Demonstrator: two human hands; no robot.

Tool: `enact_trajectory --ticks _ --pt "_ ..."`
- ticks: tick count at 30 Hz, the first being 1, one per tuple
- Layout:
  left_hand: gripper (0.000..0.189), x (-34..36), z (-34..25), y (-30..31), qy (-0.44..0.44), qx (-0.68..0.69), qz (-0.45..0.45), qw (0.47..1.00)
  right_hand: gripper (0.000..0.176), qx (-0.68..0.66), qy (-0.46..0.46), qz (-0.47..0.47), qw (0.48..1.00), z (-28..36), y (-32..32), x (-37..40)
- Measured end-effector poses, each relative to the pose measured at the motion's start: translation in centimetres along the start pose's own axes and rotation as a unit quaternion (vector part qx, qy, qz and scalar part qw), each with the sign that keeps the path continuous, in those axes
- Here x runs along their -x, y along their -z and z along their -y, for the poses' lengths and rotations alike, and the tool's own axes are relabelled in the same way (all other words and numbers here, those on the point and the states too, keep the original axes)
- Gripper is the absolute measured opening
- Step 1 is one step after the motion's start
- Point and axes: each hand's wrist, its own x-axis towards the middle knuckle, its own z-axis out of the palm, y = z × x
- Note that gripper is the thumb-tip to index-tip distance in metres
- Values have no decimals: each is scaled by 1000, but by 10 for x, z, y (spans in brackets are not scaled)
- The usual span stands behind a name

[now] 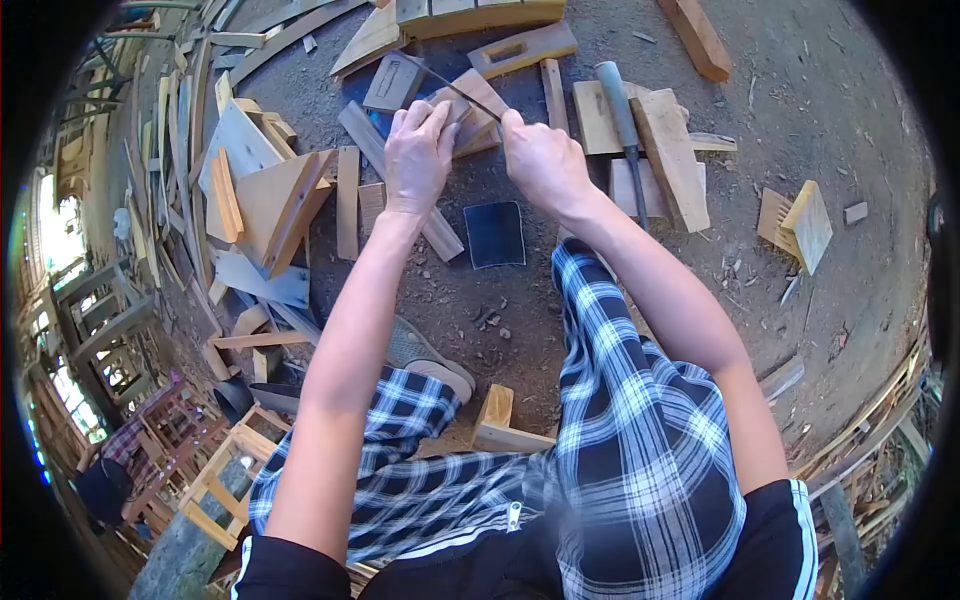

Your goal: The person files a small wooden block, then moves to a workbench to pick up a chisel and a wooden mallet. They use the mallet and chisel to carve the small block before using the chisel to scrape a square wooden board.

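A thin dark metal tool [450, 82] runs slantwise at the top centre, over a flat wooden piece [480, 92]. Its lower right end goes into my right hand [545, 160], whose fingers are wrapped round it. My left hand [418, 155] is closed, its fingertips pressed on the wooden piece beside the tool. Just behind my left hand lies a grey grooved block [395, 82]. Below and between both hands, a dark square pad [495, 235] lies on the ground. A long-handled tool [618, 105] rests on wood blocks right of my right hand.
Stacked wooden boards [270, 190] stand at the left, with long strips [165, 170] beyond them. A slotted wood piece [525, 48] and a tapered block [672, 160] lie ahead. At the lower left are a small wooden frame [215, 490] and another person [105, 485].
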Motion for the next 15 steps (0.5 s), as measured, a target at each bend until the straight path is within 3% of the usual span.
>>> enact_trajectory --ticks 3,10,15 --pt "27 -10 0 9 3 -58 -2 998 14 -26 31 -41 998 4 0 -7" --pt "24 -10 -8 10 5 -49 25 998 12 -28 29 33 999 -6 15 10" --pt "23 -11 -14 7 13 -52 20 998 15 -33 42 -37 998 -4 -9 -24"
